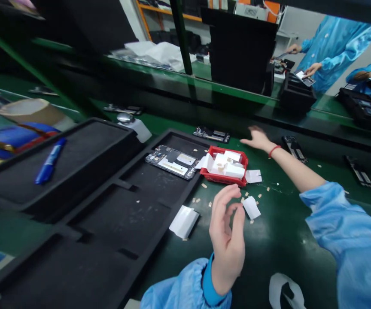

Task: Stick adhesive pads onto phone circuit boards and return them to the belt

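My left hand (228, 238) is raised over the near part of the green bench, fingers curled, a gap between them and the thumb, and nothing visible inside. Beside it lies a folded white paper piece (251, 207). Farther off, my right hand (258, 139) stretches out palm down with thumb and fingers apart, slightly blurred, behind a red bin (223, 178) of white paper pieces. Nearest to it are a phone frame with circuit board (211, 134) on its left and another phone frame (295, 148) by the right wrist.
A black tray (108, 214) on the left holds a phone assembly (172, 161). A blue marker (50, 161) lies on a black foam block (85, 141) near a metal-topped dispenser (126, 118). Across the bench, co-workers in blue sleeves (342, 53) handle parts.
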Tool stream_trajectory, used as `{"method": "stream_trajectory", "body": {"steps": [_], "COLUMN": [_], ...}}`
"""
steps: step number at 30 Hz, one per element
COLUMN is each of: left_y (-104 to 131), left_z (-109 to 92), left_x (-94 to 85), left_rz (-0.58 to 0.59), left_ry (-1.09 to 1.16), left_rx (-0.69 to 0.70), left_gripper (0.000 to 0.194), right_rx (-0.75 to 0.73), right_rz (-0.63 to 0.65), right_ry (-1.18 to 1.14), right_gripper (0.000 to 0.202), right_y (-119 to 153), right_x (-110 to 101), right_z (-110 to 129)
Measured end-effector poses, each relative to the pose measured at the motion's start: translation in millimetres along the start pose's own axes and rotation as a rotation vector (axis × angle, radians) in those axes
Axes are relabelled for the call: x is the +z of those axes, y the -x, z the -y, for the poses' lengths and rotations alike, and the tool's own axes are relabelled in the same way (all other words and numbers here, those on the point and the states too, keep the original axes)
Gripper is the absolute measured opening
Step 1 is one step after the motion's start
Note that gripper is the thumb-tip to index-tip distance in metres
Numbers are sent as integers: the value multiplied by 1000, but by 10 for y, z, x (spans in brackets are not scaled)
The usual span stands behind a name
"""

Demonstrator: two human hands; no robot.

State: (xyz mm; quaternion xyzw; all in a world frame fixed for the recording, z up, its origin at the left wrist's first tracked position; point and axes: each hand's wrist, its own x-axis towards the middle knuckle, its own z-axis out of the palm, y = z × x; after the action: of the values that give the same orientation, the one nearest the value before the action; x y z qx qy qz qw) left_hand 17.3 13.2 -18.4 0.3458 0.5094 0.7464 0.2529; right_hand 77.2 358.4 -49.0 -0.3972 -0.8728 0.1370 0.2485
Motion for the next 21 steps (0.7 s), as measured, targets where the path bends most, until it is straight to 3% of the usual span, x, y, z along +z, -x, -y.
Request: {"method": "stream_trajectory", "body": {"steps": [2,4,6,9,11,14,18,21], "left_y": [-8,-35,-75,-120,-123,-83,-38,-59], "left_z": [19,39,46,28,11,-1,-18,-34], "left_x": [-9,-22,-39,-69,-87,-86,-44,-44], "left_rz": [-13,-39,-68,-72,-41,22,38,43], "left_ry": [-27,-51,-58,-6,41,73,119,70], "left_rx": [-30,-72,-98,-120,-158,-214,-184,-97], "left_gripper": [21,20,19,16,14,24,59,43], "right_rx": [8,0,-18,-22,-10,-14,-160,-322], "right_rz": [98,169,215,209,139,-28,-142,-139], "right_ry": [22,28,28,42,52,44,-15,-96], "right_gripper": [38,38,36,35,34,50,88,95], "right_y": [-315,-538,-629,-515,-265,392,1545,2152], "right_x": [362,583,631,413,126,-362,-791,-886], "right_z": [318,562,671,598,494,470,818,1162]}}
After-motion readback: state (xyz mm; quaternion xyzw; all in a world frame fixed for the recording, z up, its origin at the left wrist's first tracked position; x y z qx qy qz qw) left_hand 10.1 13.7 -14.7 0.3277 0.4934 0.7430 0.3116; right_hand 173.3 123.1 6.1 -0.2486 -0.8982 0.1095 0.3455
